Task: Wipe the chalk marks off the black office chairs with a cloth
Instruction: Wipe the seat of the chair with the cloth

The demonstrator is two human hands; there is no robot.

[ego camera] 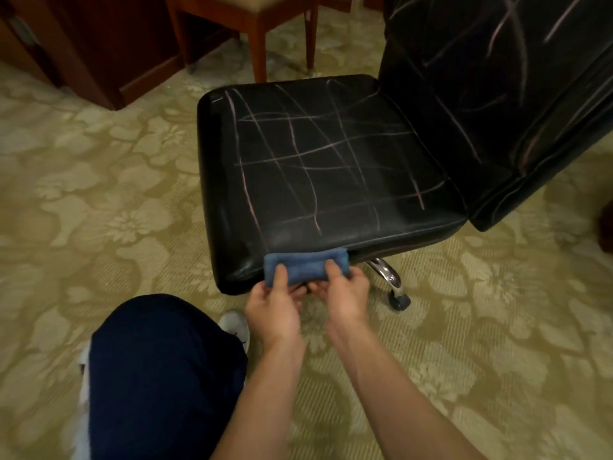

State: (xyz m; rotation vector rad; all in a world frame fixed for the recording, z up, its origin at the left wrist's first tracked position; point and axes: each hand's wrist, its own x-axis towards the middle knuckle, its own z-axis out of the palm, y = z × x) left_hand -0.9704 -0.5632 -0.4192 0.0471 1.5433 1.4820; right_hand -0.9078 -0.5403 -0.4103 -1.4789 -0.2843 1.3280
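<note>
1. Both hands hold a folded blue cloth (305,265) between them: the left hand (273,305) pinches its left end with the thumb on top, and the right hand (345,298) pinches the right end the same way, fingers curled underneath.
2. Held flat and folded like this, the cloth looks readied as a pad for wiping; it sits just at the near edge of the black office chair (331,161), overlapping the seat's side.
3. Chalk marks (308,161) criss-cross the whole seat and run up the backrest (497,78), so no wiping seems done yet.
4. A knee in dark trousers (159,376) and a white shoe (237,327) lie to the left on the patterned carpet (99,210).
5. A wooden chair (258,21) stands beyond the seat, well apart. The chrome base and caster (396,293) sit just right of the hands, not in the way.
</note>
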